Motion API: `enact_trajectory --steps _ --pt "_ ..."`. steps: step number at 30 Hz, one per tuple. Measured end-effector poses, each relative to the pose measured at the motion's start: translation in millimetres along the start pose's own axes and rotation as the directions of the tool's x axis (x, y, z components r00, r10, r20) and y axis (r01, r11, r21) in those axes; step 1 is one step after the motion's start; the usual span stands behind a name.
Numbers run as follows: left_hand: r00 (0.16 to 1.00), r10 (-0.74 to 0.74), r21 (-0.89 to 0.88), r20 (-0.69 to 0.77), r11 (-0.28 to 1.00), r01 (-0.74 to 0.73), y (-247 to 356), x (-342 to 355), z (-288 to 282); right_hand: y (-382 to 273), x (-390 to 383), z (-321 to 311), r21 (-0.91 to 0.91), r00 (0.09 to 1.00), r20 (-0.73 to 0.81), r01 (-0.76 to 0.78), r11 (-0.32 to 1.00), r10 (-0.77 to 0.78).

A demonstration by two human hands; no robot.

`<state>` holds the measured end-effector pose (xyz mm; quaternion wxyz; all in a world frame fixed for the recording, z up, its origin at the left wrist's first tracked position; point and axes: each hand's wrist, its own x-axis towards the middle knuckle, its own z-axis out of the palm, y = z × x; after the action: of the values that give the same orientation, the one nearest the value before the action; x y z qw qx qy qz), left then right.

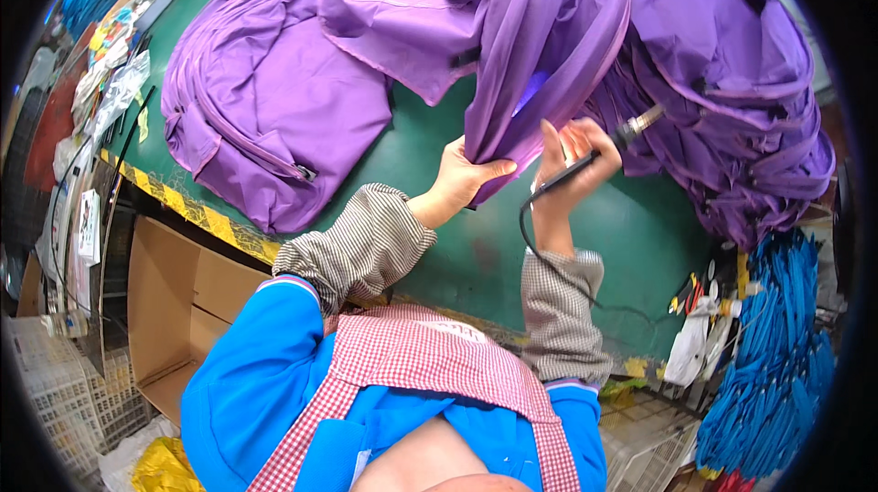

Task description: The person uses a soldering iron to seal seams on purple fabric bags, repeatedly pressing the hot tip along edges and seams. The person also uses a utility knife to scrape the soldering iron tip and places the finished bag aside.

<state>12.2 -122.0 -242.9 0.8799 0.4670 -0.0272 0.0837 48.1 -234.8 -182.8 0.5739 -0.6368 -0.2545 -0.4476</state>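
My left hand (462, 176) pinches the lower edge of a purple backpack (540, 44) that stands raised over the green table (631, 227). My right hand (574, 155) grips a slim black corded tool (604, 152) whose metal tip points up and to the right, close to the bag's seam. The tool's black cord (535, 245) loops down past my right wrist. A second purple backpack (265, 99) lies flat to the left. A heap of several more purple bags (741, 99) is stacked on the right.
An open cardboard box (187, 309) sits under the table's left front edge, marked with yellow tape. Bundles of blue straps (777, 373) hang at the right. Scissors and scraps (700, 309) lie near the right front. Plastic-wrapped clutter (110, 90) lines the far left.
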Motion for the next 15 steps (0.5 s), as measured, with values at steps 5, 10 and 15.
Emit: enact_trajectory --steps 5,10,15 --pt "0.98 -0.2 0.004 0.008 0.98 0.2 12 3 14 11 3 -4 -0.039 0.997 0.005 -0.077 0.996 0.077" --pt "0.98 -0.149 0.132 0.131 0.982 0.132 9 10 11 19 10 -21 0.037 0.978 -0.046 -0.201 0.979 0.202" --pt "0.982 -0.147 0.264 0.121 0.958 0.111 -2 13 6 23 13 -26 -0.03 0.974 -0.035 -0.225 0.974 0.224"
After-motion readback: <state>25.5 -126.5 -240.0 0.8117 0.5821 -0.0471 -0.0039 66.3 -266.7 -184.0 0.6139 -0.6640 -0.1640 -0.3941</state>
